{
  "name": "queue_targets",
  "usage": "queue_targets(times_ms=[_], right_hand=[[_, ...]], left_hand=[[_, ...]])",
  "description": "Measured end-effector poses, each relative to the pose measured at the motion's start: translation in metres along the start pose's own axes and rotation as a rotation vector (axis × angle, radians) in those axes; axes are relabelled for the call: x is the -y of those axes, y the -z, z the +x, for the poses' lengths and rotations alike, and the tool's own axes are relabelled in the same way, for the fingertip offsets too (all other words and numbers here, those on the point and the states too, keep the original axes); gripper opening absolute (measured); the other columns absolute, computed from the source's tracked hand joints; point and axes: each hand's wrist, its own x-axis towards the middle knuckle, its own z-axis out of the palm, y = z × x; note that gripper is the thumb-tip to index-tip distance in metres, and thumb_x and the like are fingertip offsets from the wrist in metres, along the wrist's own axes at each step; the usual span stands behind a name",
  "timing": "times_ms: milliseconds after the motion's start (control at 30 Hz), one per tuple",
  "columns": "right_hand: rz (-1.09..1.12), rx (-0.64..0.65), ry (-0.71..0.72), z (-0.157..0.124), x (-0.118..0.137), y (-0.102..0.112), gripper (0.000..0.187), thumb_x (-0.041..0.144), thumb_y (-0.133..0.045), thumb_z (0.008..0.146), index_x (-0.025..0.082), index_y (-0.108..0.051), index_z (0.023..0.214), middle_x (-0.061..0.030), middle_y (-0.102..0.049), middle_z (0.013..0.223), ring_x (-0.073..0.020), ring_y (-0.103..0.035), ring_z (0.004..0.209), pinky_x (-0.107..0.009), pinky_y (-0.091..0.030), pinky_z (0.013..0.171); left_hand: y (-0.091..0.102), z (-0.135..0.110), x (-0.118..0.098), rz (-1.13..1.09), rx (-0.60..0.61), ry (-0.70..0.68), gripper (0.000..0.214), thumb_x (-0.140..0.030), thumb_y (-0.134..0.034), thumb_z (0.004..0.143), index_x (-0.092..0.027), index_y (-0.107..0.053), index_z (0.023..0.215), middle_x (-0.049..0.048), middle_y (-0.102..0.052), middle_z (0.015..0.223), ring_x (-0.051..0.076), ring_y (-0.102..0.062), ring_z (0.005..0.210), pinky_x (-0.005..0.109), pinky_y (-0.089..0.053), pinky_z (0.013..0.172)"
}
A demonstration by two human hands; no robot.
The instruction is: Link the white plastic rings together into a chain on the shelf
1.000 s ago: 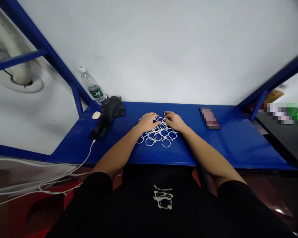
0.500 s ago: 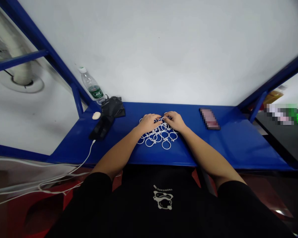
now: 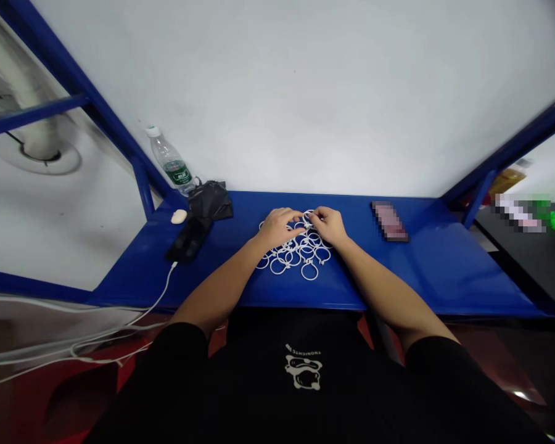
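Light, springy mesh of thin white plastic rings (image 3: 305, 260); left hand (image 3: 277, 226) and right hand (image 3: 329, 226) seemingly pinch its far rims, a sound hold

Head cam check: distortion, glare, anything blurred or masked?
Head view: wide-angle lens splays the blue frame bars; soft even light, faint sheen on the blue table; phone and far-right patch pixelated; white rings at left hand and right hand sharp.

Shirt print (image 3: 304, 354), bottle label (image 3: 180, 176): illegible.
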Motion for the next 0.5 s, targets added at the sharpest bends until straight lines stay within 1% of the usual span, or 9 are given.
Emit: queue_targets(times_ms=[100, 200, 300, 367, 433, 500], right_hand=[[-0.010, 0.009, -0.013, -0.002, 0.003, 0.000, 0.033, 0.041, -0.062, 0.093, 0.023, -0.059, 0.065, -0.0003, -0.063, 0.063, -0.0172, -0.056, 0.062, -0.031, -0.038, 0.062], [0.000, 0.040, -0.009, -0.003, 0.004, -0.001, 0.037, 0.044, -0.061, 0.095, 0.023, -0.058, 0.065, -0.0003, -0.063, 0.063, -0.0169, -0.056, 0.061, -0.031, -0.038, 0.062], [0.008, 0.053, 0.007, -0.004, 0.005, -0.002, 0.042, 0.048, -0.060, 0.099, 0.023, -0.060, 0.065, -0.0010, -0.064, 0.064, -0.0175, -0.058, 0.062, -0.032, -0.042, 0.062], [0.020, 0.008, 0.048, -0.003, 0.005, -0.002, 0.038, 0.050, -0.060, 0.100, 0.022, -0.066, 0.075, -0.0031, -0.069, 0.074, -0.0195, -0.063, 0.070, -0.033, -0.048, 0.068], [0.041, -0.070, 0.121, -0.003, 0.006, 0.000, 0.030, 0.050, -0.062, 0.100, 0.022, -0.072, 0.093, -0.0065, -0.074, 0.092, -0.0223, -0.068, 0.082, -0.037, -0.055, 0.078], [0.062, -0.116, 0.220, -0.003, 0.008, 0.002, 0.028, 0.049, -0.063, 0.100, 0.024, -0.072, 0.110, -0.0096, -0.075, 0.110, -0.0254, -0.070, 0.097, -0.043, -0.058, 0.089]], left_hand=[[0.000, 0.000, -0.006, 0.024, -0.011, -0.082, 0.020, -0.034, -0.082, 0.093, -0.025, -0.073, 0.109, 0.0023, -0.078, 0.095, 0.022, -0.073, 0.091, 0.042, -0.053, 0.090], [0.000, 0.000, -0.010, 0.043, -0.084, -0.112, 0.007, -0.030, -0.073, 0.100, -0.024, -0.075, 0.103, 0.0031, -0.079, 0.096, 0.021, -0.074, 0.089, 0.041, -0.054, 0.087], [0.002, 0.001, -0.012, 0.057, -0.158, -0.088, 0.008, -0.024, -0.068, 0.101, -0.023, -0.076, 0.103, 0.0035, -0.080, 0.097, 0.020, -0.075, 0.088, 0.040, -0.055, 0.087], [0.003, 0.002, -0.013, 0.059, -0.188, -0.068, 0.008, -0.022, -0.068, 0.100, -0.022, -0.076, 0.104, 0.0039, -0.081, 0.097, 0.020, -0.075, 0.088, 0.040, -0.056, 0.088], [0.004, 0.002, -0.013, 0.056, -0.203, -0.055, 0.009, -0.020, -0.069, 0.099, -0.022, -0.076, 0.104, 0.0046, -0.081, 0.101, 0.019, -0.076, 0.089, 0.040, -0.056, 0.089], [0.005, 0.002, -0.012, 0.052, -0.214, -0.046, 0.008, -0.020, -0.069, 0.099, -0.022, -0.076, 0.103, 0.0050, -0.081, 0.103, 0.019, -0.075, 0.088, 0.040, -0.056, 0.089]])
